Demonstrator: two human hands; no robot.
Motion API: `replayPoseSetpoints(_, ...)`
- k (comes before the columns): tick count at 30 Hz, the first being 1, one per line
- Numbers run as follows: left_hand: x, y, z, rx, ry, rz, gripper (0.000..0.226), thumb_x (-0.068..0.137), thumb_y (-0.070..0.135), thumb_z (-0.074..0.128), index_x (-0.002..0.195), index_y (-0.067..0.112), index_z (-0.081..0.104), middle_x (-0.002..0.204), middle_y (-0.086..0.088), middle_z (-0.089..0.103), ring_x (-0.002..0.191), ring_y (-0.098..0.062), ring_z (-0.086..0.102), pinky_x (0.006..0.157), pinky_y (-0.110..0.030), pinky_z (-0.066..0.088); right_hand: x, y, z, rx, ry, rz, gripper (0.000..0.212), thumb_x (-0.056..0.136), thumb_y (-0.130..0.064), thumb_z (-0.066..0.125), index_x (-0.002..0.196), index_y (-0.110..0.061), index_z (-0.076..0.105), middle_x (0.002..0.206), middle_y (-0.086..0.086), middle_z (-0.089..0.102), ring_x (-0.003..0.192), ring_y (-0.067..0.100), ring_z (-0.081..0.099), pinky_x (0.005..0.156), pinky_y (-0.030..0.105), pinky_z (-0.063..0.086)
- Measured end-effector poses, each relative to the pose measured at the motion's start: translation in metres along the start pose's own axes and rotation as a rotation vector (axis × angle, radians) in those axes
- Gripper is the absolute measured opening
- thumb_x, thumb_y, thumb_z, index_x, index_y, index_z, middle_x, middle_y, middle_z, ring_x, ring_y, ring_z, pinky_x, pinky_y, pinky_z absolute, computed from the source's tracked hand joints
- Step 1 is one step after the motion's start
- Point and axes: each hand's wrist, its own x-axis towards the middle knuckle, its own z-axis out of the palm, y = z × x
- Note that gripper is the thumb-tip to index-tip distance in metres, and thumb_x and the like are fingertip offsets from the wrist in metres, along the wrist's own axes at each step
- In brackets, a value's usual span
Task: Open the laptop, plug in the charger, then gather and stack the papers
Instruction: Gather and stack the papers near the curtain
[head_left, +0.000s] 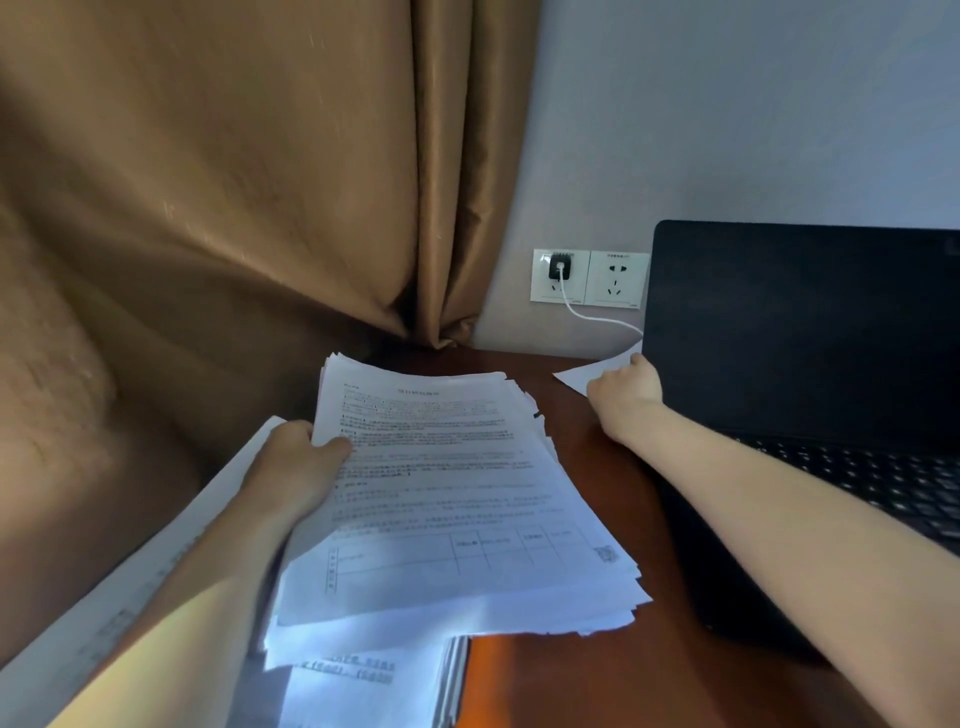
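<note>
Printed white papers (441, 493) are gripped by your left hand (301, 462) over the left edge of the brown desk (571, 675); your right hand (623, 384), curled, seems to pinch 1 loose white sheet (584, 375) at the far edge beside the open black laptop (805, 332).

Curtain (234, 208): brown, heavy folds, left side. Wall (727, 104): pale grey, plain. Twin socket plate (618, 280): white, low on wall. Counter (587, 675): reddish-brown wood, front edge sunlit.
</note>
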Motion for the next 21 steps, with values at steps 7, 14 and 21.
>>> replayPoseSetpoints(7,-0.003,0.002,0.002,-0.020,-0.017,0.004,0.022,0.095,0.021,0.053,0.073,0.019,0.055,0.078,-0.001,0.062,0.074,-0.019,0.060,0.062,-0.028,0.044,0.011,-0.003,-0.003,0.173,0.120,0.108,0.028,0.089,-0.005,0.050,0.112,-0.018,0.060,0.109,-0.002,0.066,0.109,0.019,0.059,0.111,0.035,0.021)
replayPoseSetpoints(14,-0.003,0.006,0.000,-0.066,-0.023,-0.019,0.021,0.095,0.019,0.052,0.073,0.019,0.055,0.077,0.001,0.061,0.070,-0.015,0.059,0.056,-0.024,0.041,0.018,-0.025,-0.024,0.871,0.412,0.049,0.023,0.098,-0.019,0.040,0.102,-0.007,0.059,0.099,0.017,0.064,0.092,0.036,0.060,0.066,0.033,0.039)
replayPoseSetpoints(21,-0.006,0.008,-0.003,-0.104,-0.019,-0.028,0.018,0.094,0.018,0.053,0.079,0.012,0.059,0.075,-0.001,0.063,0.067,-0.015,0.060,0.051,-0.024,0.039,-0.030,-0.026,-0.010,0.910,0.213,-0.120,0.074,0.082,-0.048,0.062,0.144,-0.026,0.027,0.136,0.002,0.049,0.120,0.027,0.048,0.086,0.039,0.044)
